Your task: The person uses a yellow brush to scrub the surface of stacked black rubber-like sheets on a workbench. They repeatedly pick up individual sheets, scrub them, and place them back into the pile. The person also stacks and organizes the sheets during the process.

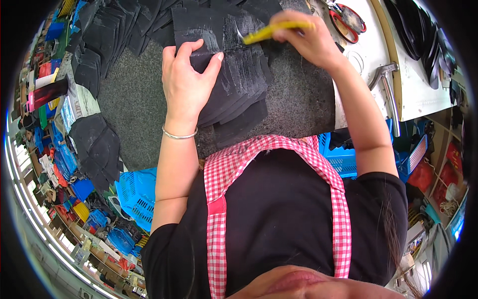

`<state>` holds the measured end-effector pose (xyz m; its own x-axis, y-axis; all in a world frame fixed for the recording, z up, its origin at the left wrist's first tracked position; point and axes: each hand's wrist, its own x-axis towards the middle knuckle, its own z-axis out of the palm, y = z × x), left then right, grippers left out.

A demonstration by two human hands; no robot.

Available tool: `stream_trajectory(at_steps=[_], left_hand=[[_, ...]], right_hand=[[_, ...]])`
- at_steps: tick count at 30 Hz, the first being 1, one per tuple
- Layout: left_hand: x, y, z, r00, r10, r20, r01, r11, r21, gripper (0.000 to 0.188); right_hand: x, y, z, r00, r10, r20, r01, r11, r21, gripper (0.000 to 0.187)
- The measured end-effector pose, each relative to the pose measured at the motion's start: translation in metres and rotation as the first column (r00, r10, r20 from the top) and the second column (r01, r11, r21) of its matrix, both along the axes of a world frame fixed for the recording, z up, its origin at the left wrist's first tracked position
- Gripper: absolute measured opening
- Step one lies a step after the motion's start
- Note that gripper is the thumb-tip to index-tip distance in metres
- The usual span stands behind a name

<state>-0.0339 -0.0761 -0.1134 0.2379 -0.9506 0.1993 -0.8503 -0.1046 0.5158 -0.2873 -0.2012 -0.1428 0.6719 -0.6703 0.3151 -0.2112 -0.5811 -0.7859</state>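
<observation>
My right hand [311, 40] is closed round a yellow-handled tool [274, 31]. Its thin, pale tip touches or hovers just over a stack of black flat pieces [239, 74]; I cannot tell which. Whitish streaks mark the tops of these pieces, which overlap like steps toward me. My left hand [188, 79] rests on the stack's left side, thumb and forefinger spread apart, fingertips pressing on the pieces. Another black piece [199, 22] with pale smears lies at the far side of the stack.
Fanned black pieces [107, 30] lie at the far left, and more black pieces [97, 144] nearer me. To the right are red-handled scissors [344, 25], a hammer [388, 94] and dark curved pieces [413, 35]. Blue baskets [138, 194] stand below the dark work surface [134, 99].
</observation>
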Motion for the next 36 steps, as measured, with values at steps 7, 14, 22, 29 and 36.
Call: stream_trajectory(at_steps=[7, 14, 22, 29, 36], left_hand=[[-0.004, 0.001, 0.001, 0.999, 0.012, 0.044, -0.012, 1.0, 0.0, 0.048], [-0.001, 0.001, -0.001, 0.998, 0.002, 0.059, -0.001, 1.0, -0.016, 0.048], [-0.005, 0.002, -0.002, 0.997, 0.017, 0.077, -0.013, 0.999, -0.049, 0.045], [0.005, 0.002, -0.004, 1.0, -0.02, 0.004, 0.021, 0.998, -0.061, 0.043], [0.006, -0.004, -0.004, 0.999, -0.051, 0.007, 0.052, 0.995, -0.086, 0.042]], right_hand=[[-0.019, 0.04, -0.002, 0.992, 0.097, 0.077, -0.092, 0.994, -0.065, 0.014], [-0.022, 0.052, 0.001, 0.98, -0.079, 0.184, 0.082, 0.997, -0.008, 0.011], [-0.009, 0.048, 0.015, 0.973, -0.092, 0.213, 0.094, 0.996, 0.002, 0.018], [0.008, 0.058, 0.027, 0.994, 0.076, 0.076, -0.095, 0.952, 0.29, 0.011], [0.052, -0.006, 0.024, 0.835, -0.55, -0.015, 0.546, 0.832, -0.1, 0.019]])
